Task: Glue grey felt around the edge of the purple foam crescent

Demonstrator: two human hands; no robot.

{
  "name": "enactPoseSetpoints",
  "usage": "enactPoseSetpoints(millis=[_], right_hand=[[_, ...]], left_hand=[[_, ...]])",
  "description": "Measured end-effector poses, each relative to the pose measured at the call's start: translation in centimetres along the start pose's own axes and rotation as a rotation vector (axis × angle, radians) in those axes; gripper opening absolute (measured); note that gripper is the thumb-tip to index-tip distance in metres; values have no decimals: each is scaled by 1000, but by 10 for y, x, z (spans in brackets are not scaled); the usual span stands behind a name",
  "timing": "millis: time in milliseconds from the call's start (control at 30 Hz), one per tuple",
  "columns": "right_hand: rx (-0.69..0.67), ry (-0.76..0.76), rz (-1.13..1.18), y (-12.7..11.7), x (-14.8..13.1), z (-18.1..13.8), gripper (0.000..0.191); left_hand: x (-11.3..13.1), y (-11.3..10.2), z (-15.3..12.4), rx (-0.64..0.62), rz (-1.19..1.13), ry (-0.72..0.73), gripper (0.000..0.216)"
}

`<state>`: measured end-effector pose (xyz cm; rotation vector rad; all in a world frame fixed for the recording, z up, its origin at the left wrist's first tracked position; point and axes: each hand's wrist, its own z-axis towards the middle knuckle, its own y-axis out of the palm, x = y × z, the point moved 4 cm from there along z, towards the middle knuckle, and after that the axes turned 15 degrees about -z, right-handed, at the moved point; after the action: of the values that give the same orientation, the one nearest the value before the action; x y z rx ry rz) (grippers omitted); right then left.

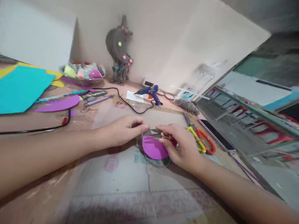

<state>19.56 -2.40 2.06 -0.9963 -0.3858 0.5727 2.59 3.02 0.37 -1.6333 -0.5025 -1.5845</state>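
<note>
A purple paper piece with a rounded lower edge lies over a round, dark-rimmed disc on the covered table. My left hand is closed at the disc's upper left edge, thumb and forefinger pinched together there. Across the top of the purple paper, my right hand pinches a thin grey piece, whose kind is blurred. Just right of that hand lie scissors with yellow handles and others with orange handles.
Behind my hands rests a blue glue gun with a black cord. A phone lies along the right edge. At left are turquoise sheets, a purple cutout, pens and a bowl of coloured clay. A decorated crescent stands at the wall.
</note>
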Motion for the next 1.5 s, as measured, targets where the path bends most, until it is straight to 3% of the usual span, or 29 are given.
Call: enactPoseSetpoints(millis=[100, 267, 400, 867, 1100, 1500], right_hand=[[-28, 51, 4, 1, 5, -1, 33], [-90, -34, -43, 5, 4, 1, 12], [-69, -24, -41, 6, 5, 3, 7], [-44, -30, -15, 5, 3, 4, 8], [-44, -31, 10, 5, 5, 5, 10], [-91, -37, -11, 6, 5, 4, 5]], left_hand=[[-2, 0, 0, -1, -8, 10, 30], [-2, -2, -1, 27, 1, 35, 29], [-1, -1, -1, 1, 5, 76, 34], [-3, 3, -2, -43, 25, 27, 24], [-2, -1, 0, 4, -22, 41, 32], [-5, 1, 0, -15, -12, -7, 27]])
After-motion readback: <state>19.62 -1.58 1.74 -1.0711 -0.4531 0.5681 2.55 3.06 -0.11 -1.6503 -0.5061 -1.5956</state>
